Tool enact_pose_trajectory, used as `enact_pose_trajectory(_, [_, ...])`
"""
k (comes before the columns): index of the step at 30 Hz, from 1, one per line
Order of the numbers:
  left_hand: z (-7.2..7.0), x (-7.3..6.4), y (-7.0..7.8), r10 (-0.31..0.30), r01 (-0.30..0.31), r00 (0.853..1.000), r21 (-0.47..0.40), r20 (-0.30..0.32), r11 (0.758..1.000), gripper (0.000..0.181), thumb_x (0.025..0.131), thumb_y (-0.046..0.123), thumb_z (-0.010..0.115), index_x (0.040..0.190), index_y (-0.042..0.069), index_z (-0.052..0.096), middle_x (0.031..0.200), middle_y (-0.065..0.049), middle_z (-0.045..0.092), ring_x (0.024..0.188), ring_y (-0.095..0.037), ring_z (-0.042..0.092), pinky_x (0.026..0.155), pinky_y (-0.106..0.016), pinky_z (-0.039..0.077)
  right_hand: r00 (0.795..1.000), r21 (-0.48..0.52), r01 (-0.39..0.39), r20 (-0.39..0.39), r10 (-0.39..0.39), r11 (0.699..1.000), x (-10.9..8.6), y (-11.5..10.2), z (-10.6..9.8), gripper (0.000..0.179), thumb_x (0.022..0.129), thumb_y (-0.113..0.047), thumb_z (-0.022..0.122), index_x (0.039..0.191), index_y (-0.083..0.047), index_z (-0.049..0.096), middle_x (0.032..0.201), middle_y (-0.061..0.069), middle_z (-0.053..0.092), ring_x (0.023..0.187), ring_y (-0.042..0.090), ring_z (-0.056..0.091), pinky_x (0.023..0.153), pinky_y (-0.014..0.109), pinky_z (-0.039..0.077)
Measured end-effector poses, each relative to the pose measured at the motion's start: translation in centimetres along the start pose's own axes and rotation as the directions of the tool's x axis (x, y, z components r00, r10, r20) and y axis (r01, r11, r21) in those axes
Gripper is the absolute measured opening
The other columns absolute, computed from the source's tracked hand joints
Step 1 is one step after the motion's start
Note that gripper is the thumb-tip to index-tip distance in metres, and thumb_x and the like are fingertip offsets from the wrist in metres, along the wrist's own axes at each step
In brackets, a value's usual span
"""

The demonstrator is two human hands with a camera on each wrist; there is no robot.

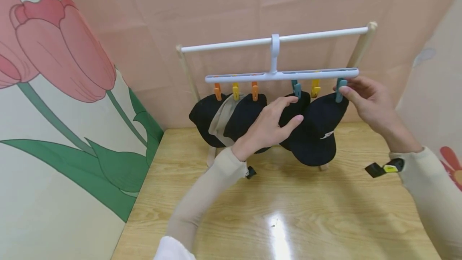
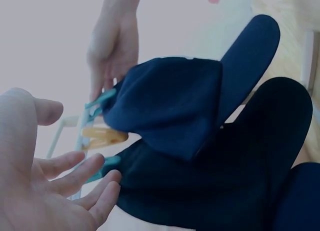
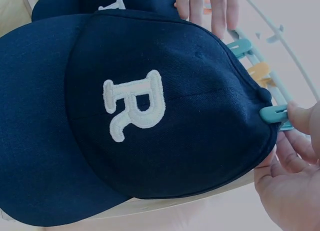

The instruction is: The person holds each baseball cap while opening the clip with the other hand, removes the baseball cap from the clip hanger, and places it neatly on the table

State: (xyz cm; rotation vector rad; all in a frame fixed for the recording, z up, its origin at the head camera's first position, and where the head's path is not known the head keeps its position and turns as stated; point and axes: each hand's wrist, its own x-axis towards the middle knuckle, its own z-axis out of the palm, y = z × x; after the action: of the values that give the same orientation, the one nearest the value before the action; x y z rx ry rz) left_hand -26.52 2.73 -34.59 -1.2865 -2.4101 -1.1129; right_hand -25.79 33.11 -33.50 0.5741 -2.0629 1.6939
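Your right grip (image 1: 371, 97) is pinching the teal clip (image 1: 341, 91) at the right end of the hanger (image 1: 242, 77), thumb on one side and fingers behind. That clip sits on the edge of the navy cap (image 1: 321, 119), which hangs crown up and brim down over the far part of the desk (image 1: 306, 212), toward its far right corner; seen from your right wrist, its front bears a white letter R (image 3: 137, 106). Your left grip (image 1: 267, 127) is released, the fingers loosely spread and the thumb apart, just beside the second teal clip (image 1: 297, 90) (whether a fingertip touches it, you cannot tell from these views). Under that clip hangs a black cap (image 2: 200, 181), overlapping the navy one, and a yellow clip (image 1: 315, 89) sits between the two teal ones. Toward the hanger's left end, two orange clips (image 1: 217, 92) flank another yellow one, with a beige cap (image 1: 216, 123) hanging between dark caps (image 1: 205, 111) below them. The hanger hooks over the middle of a white bar (image 1: 325, 34), whose wooden posts (image 1: 357, 51) rise near the desk's far edge. Past the desk's left edge stands a panel of painted tulips (image 1: 61, 51); pink sheeting (image 1: 216, 7) covers the wall behind.
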Motion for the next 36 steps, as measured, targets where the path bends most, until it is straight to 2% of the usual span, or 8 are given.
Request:
enact_pose_trajectory(5, [0.7,0.6,0.1,0.002,-0.002,1.000,-0.002,0.016,1.000,0.061,0.110,0.036,0.060,0.159,0.004,0.044,0.160,-0.009,0.051,0.148,-0.022,0.050,0.122,-0.023,0.038,1.000,-0.035,-0.005,0.001,0.005,0.999,-0.1,-0.1,0.0,0.030,0.105,0.005,0.061,0.134,0.005,0.068,0.112,-0.007,0.079,0.107,0.006,0.069,0.094,0.009,0.051])
enact_pose_trajectory(8, [0.8,0.9,0.1,-0.012,0.012,1.000,-0.009,0.022,1.000,0.061,0.110,0.037,0.060,0.159,0.005,0.044,0.161,-0.009,0.051,0.148,-0.022,0.050,0.121,-0.021,0.037,1.000,-0.019,-0.004,0.009,0.004,1.000,-0.1,-0.1,0.0,0.030,0.105,0.005,0.061,0.134,0.004,0.069,0.112,-0.005,0.079,0.107,0.007,0.068,0.095,0.009,0.051])
enact_pose_trajectory(10, [0.8,1.0,0.1,-0.017,0.018,1.000,-0.012,0.024,1.000,0.060,0.110,0.037,0.060,0.159,0.005,0.045,0.160,-0.009,0.051,0.147,-0.022,0.051,0.120,-0.021,0.038,1.000,0.005,-0.006,0.011,0.006,1.000,-0.1,-0.1,-0.1,0.030,0.105,0.005,0.060,0.133,0.005,0.068,0.111,-0.003,0.080,0.107,0.008,0.069,0.095,0.010,0.051])
enact_pose_trajectory(17, [0.6,1.2,0.1,-0.008,0.009,1.000,-0.010,0.017,1.000,0.059,0.110,0.035,0.060,0.158,0.004,0.045,0.159,-0.010,0.052,0.144,-0.023,0.054,0.118,-0.021,0.041,1.000,-0.040,-0.025,-0.007,0.025,0.999,-0.1,-0.1,0.0,0.031,0.105,0.003,0.063,0.135,0.006,0.067,0.112,-0.008,0.079,0.108,0.004,0.070,0.096,0.008,0.051])
enact_pose_trajectory(22, [0.7,1.4,0.1,-0.009,0.010,1.000,-0.019,0.026,1.000,0.060,0.110,0.035,0.060,0.158,0.003,0.045,0.159,-0.010,0.051,0.143,-0.023,0.054,0.117,-0.019,0.041,1.000,0.022,-0.023,0.006,0.023,0.999,-0.2,0.0,-0.1,0.031,0.105,0.004,0.062,0.135,0.005,0.068,0.112,-0.003,0.080,0.109,0.006,0.071,0.096,0.010,0.051])
enact_pose_trajectory(28, [0.9,1.7,0.3,-0.020,0.022,0.999,-0.025,0.041,0.999,0.060,0.110,0.036,0.059,0.159,0.004,0.044,0.160,-0.009,0.050,0.143,-0.021,0.054,0.116,-0.018,0.041,1.000,0.021,-0.027,0.008,0.027,0.999,-0.2,0.0,-0.1,0.033,0.105,0.003,0.062,0.137,0.003,0.068,0.113,-0.003,0.080,0.110,0.006,0.070,0.097,0.010,0.050])
enact_pose_trajectory(36, [1.2,2.0,0.2,-0.016,0.016,0.998,-0.003,0.053,1.000,0.061,0.110,0.037,0.060,0.158,0.004,0.045,0.159,-0.009,0.051,0.141,-0.019,0.054,0.116,-0.017,0.040,1.000,0.091,-0.010,0.002,0.010,0.996,-0.2,0.1,0.1,0.032,0.104,0.004,0.062,0.136,0.006,0.068,0.111,-0.001,0.081,0.109,0.006,0.072,0.096,0.011,0.052])
